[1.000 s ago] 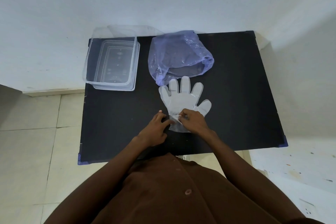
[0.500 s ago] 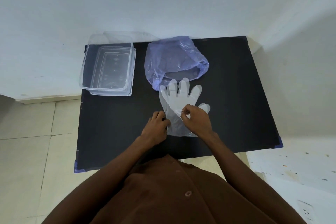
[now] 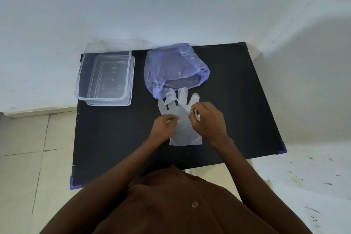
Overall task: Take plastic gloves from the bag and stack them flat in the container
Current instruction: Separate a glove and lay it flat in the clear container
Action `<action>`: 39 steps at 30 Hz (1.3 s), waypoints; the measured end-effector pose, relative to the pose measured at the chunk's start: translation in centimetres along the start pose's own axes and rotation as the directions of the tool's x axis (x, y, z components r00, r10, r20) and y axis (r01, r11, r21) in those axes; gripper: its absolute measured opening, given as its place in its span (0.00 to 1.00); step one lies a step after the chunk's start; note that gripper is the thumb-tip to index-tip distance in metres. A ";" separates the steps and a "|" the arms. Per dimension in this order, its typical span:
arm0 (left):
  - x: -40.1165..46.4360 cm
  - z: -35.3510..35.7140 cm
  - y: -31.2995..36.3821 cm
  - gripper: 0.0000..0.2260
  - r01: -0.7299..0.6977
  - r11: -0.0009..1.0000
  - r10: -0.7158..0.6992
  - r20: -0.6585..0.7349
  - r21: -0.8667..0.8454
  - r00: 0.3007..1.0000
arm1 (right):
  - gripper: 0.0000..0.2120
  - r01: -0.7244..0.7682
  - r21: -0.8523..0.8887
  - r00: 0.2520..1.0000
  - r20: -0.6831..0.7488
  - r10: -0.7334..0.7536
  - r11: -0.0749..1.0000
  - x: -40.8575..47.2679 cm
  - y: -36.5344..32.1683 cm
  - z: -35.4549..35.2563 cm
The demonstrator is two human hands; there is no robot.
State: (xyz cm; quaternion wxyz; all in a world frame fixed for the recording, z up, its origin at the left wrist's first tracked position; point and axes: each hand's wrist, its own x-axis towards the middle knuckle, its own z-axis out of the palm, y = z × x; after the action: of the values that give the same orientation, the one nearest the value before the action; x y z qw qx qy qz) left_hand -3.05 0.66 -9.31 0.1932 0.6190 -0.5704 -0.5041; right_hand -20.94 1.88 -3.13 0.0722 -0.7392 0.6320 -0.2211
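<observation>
A clear plastic glove [image 3: 183, 119] lies on the black table [image 3: 237, 100], its fingers pointing away from me toward the bag. My left hand [image 3: 163, 129] pinches the glove's left edge near the palm. My right hand [image 3: 208, 119] pinches its right side near the thumb. Behind the glove lies the translucent purple bag [image 3: 171, 68], its mouth open toward me. The clear rectangular container [image 3: 106, 76] stands at the table's far left corner, with nothing in it.
A white wall rises directly behind the table. Tiled floor shows to the left, and a paint-speckled white floor to the right. The container rests on what looks like its clear lid [image 3: 131, 81].
Both hands have moved up the glove from its cuff toward the palm and fingers, and the glove's upper layer is lifting slightly. The camera view has shifted a little.
</observation>
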 end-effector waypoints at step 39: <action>-2.7 -3.5 -1.0 0.26 0.371 0.380 -0.200 0.317 -0.847 0.927 | 0.17 -0.750 0.659 0.635 0.692 0.342 0.060 1.0 -0.8 3.4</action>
State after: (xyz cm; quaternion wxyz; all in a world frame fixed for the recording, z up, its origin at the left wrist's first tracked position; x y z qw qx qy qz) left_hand 0.86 2.19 -7.53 0.3539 0.4673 -0.1136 -0.8022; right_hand -18.68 0.48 -5.59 0.6687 -0.2757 0.5937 -0.3525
